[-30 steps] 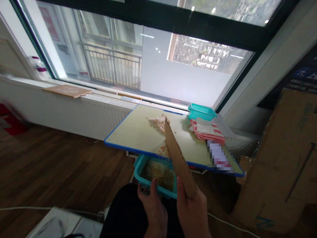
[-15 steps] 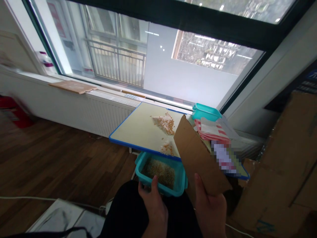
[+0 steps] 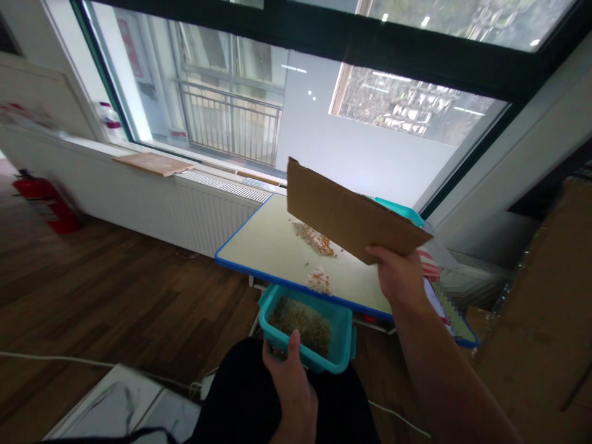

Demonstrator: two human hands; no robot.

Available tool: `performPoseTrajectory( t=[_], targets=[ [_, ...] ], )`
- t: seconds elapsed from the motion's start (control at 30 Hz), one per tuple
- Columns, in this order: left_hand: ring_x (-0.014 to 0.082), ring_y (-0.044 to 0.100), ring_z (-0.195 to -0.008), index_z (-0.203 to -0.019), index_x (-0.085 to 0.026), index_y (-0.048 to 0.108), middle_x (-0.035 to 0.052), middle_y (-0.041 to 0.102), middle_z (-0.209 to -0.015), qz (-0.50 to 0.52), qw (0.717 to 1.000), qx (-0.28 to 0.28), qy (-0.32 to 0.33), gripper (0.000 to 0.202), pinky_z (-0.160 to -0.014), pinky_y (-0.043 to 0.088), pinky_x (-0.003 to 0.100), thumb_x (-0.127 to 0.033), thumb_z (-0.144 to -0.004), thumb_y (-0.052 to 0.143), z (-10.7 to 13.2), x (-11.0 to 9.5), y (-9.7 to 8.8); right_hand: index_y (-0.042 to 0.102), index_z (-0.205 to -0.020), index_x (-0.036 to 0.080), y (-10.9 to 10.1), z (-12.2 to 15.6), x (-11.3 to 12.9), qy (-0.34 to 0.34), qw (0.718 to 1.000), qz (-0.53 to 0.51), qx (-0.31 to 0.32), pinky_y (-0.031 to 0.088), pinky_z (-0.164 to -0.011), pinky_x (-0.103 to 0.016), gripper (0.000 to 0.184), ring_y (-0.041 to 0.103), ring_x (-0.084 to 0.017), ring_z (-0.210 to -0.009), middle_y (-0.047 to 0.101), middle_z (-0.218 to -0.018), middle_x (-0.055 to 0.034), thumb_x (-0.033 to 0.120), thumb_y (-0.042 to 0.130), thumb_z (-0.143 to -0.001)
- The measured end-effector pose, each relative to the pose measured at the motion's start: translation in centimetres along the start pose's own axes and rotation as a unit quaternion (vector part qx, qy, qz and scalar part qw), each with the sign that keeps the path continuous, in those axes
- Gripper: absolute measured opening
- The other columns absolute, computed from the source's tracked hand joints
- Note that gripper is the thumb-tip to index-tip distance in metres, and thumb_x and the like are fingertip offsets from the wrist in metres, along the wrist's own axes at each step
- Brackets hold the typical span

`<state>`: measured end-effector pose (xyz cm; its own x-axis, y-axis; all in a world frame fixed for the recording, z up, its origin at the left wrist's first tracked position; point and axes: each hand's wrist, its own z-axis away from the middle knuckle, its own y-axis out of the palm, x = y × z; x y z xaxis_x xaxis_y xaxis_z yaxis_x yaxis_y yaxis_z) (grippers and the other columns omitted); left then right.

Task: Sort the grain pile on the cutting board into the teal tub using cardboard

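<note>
While R hand (image 3: 401,280) pinches cardboard (image 3: 340,209) by lower edge nr. rt end, above table (image 3: 259,243), L hand (image 3: 292,377) grips tub (image 3: 324,362) at near rim; cardboard prob. light, stiff, bendable, best held edgewise.

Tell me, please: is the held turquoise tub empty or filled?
Partly filled: grains lie in the tub, with bare wall visible above them.

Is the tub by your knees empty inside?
No, the tub has grain spread over its bottom, and the left hand holds its near rim.
</note>
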<state>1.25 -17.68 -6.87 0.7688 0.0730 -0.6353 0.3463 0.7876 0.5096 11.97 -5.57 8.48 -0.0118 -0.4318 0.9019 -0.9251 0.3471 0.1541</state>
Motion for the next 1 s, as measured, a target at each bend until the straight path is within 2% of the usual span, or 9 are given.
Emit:
performPoseTrajectory(
  t=[0.1,0.2,0.37,0.5,0.63,0.8,1.0],
  targets=[
    [0.0213,0.063,-0.094,-0.128,-0.026,0.039,0.0094,0.059,-0.115,0.015,1.0,-0.001,-0.014,0.067,-0.078,0.054,0.038,-0.031,-0.07,0.073,0.0,-0.6,0.3,0.067,-0.082,0.016,2.2,-3.3,-1.7,0.037,0.989,-0.035,0.137,0.05,-0.074,-0.037,0.036,0.063,-0.022,-0.08,0.069,-0.08,-0.0024,0.016,0.072,-0.047],
    [0.0239,0.062,-0.099,-0.133,-0.028,0.033,0.0112,0.057,-0.12,0.018,0.999,-0.018,-0.033,0.075,-0.076,0.054,0.038,-0.033,-0.07,0.073,-0.1,-0.9,0.4,0.067,-0.081,0.016,2.3,-4.1,-4.0,0.074,0.979,-0.01,0.192,0.049,-0.074,-0.036,0.034,0.062,-0.021,-0.079,0.068,-0.078,-0.0018,0.017,0.071,-0.047],
    [0.0272,0.058,-0.107,-0.137,-0.03,0.028,0.0121,0.053,-0.126,0.026,0.998,-0.022,-0.047,0.084,-0.076,0.054,0.038,-0.035,-0.067,0.074,-1.1,-0.7,0.3,0.066,-0.081,0.016,-0.2,-3.1,-6.9,0.093,0.981,0.024,0.17,0.048,-0.074,-0.035,0.033,0.061,-0.02,-0.078,0.068,-0.076,-0.0004,0.018,0.072,-0.048],
    [0.0269,0.058,-0.107,-0.137,-0.026,0.028,0.0142,0.054,-0.125,0.01,0.998,-0.038,-0.038,0.082,-0.076,0.054,0.036,-0.032,-0.068,0.073,-1.6,-0.4,0.2,0.067,-0.08,0.018,-1.6,-2.5,-8.2,0.086,0.984,-0.004,0.154,0.048,-0.076,-0.035,0.034,0.061,-0.02,-0.079,0.069,-0.078,-0.0003,0.017,0.074,-0.047],
    [0.0265,0.061,-0.102,-0.136,-0.027,0.031,0.014,0.054,-0.125,-0.012,0.999,-0.029,-0.037,0.079,-0.07,0.055,0.035,-0.035,-0.069,0.072,-1.2,-0.5,0.3,0.067,-0.079,0.018,-1.8,-2.3,-8.8,0.105,0.983,-0.027,0.145,0.048,-0.077,-0.036,0.035,0.062,-0.019,-0.076,0.07,-0.079,-0.0001,0.015,0.075,-0.045],
    [0.0241,0.063,-0.096,-0.135,-0.025,0.032,0.014,0.055,-0.123,-0.02,0.999,-0.038,-0.028,0.075,-0.07,0.054,0.034,-0.031,-0.071,0.07,-0.5,-1.1,0.9,0.067,-0.079,0.017,-1.9,-2.9,-9.1,0.089,0.985,-0.023,0.147,0.048,-0.08,-0.038,0.031,0.062,-0.021,-0.08,0.07,-0.079,-0.0011,0.019,0.074,-0.049],
    [0.023,0.063,-0.095,-0.132,-0.024,0.036,0.0129,0.057,-0.119,-0.021,0.999,-0.038,-0.019,0.069,-0.068,0.054,0.031,-0.028,-0.071,0.069,-0.8,-1.1,1.2,0.069,-0.079,0.017,-2.4,-3.4,-9.6,0.105,0.981,-0.001,0.162,0.049,-0.074,-0.036,0.034,0.063,-0.02,-0.075,0.071,-0.078,-0.0015,0.018,0.075,-0.046]
  ],
)
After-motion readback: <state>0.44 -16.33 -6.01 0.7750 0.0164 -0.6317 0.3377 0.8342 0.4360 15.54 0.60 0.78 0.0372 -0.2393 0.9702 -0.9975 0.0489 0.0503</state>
